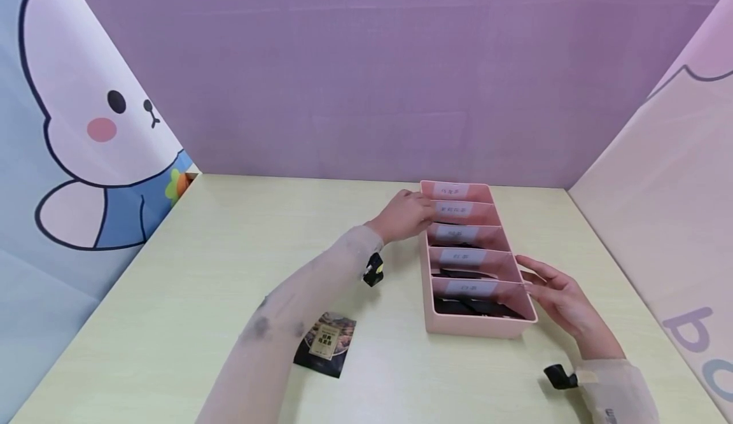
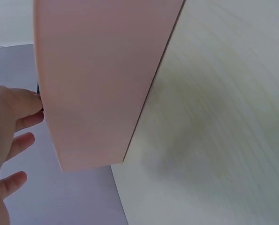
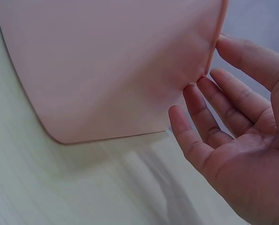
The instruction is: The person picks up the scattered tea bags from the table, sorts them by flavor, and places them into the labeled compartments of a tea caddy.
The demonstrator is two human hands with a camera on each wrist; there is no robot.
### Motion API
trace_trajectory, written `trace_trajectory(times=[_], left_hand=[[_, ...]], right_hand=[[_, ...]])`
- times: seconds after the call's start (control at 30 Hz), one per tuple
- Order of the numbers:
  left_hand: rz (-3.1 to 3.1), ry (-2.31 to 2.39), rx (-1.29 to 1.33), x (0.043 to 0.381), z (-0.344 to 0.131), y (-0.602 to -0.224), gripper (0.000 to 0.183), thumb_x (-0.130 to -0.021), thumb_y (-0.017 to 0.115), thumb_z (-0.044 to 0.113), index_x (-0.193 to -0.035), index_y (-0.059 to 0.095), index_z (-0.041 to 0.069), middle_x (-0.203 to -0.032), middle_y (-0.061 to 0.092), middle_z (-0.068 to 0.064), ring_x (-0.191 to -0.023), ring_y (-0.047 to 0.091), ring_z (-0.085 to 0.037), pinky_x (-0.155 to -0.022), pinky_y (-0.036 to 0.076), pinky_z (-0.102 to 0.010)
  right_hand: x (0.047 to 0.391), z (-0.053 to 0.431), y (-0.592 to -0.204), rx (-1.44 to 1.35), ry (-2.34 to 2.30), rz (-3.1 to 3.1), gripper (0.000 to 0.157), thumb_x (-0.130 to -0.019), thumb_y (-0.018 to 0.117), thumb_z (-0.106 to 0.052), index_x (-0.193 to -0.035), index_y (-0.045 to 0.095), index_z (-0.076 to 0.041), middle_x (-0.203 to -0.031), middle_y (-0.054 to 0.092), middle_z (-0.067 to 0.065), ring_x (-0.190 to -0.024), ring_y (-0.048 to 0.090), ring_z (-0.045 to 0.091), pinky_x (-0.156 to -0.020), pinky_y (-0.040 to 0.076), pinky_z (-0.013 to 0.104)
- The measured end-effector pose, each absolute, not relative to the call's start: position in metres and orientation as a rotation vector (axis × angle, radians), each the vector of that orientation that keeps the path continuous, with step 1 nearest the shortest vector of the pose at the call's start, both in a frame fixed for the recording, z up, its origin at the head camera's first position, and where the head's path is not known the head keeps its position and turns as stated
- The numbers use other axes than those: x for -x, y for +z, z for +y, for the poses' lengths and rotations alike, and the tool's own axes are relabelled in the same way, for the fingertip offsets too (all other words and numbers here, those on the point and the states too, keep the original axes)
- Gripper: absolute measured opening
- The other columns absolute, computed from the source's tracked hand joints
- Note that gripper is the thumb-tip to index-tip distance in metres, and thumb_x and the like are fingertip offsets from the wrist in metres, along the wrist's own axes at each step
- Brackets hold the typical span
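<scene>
A long pink divided box stands on the table, with a white label on each divider. Its nearer compartments hold black packets. My left hand is at the box's left rim by the second compartment from the back. In the left wrist view its thumb and forefinger pinch a dark packet edge that barely shows over the rim; the rest is hidden. My right hand touches the box's right side near the front. Its fingertips lie loosely spread along the wall and rim.
A black tea packet with a gold label lies on the pale table, beside my left forearm. A purple cloth wall rises close behind the box. Printed panels stand on the left and right sides.
</scene>
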State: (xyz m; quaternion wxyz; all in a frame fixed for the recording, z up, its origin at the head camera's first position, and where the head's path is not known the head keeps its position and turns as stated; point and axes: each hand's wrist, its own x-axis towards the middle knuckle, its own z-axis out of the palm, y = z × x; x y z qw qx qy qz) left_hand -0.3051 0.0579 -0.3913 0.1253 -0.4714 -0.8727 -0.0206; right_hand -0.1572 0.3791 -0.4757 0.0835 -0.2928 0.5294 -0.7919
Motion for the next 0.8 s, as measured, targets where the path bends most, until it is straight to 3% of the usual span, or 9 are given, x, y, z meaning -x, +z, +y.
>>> trace_trajectory(times=[0.37, 0.8], left_hand=[[-2.606, 0.051, 1.351, 0.307, 0.052, -0.405, 0.037, -0.098, 0.054, 0.007, -0.129, 0.068, 0.022, -0.135, 0.062, 0.002, -0.133, 0.048, -0.020, -0.110, 0.034, -0.047], [-2.556, 0.027, 1.401, 0.302, 0.040, -0.410, 0.040, -0.101, 0.052, 0.012, -0.139, 0.060, 0.024, -0.142, 0.057, 0.002, -0.138, 0.043, -0.022, -0.111, 0.034, -0.048]], right_hand=[[0.156, 0.378, -0.472, 0.837, -2.357, 1.629, 0.054, -0.096, 0.037, 0.022, -0.145, 0.048, 0.002, -0.142, 0.057, 0.004, -0.127, 0.055, 0.016, -0.099, 0.046, 0.025], [0.155, 0.376, -0.471, 0.839, -2.362, 1.611, 0.054, -0.096, 0.036, 0.022, -0.145, 0.048, 0.001, -0.142, 0.056, 0.003, -0.128, 0.054, 0.016, -0.100, 0.045, 0.024]])
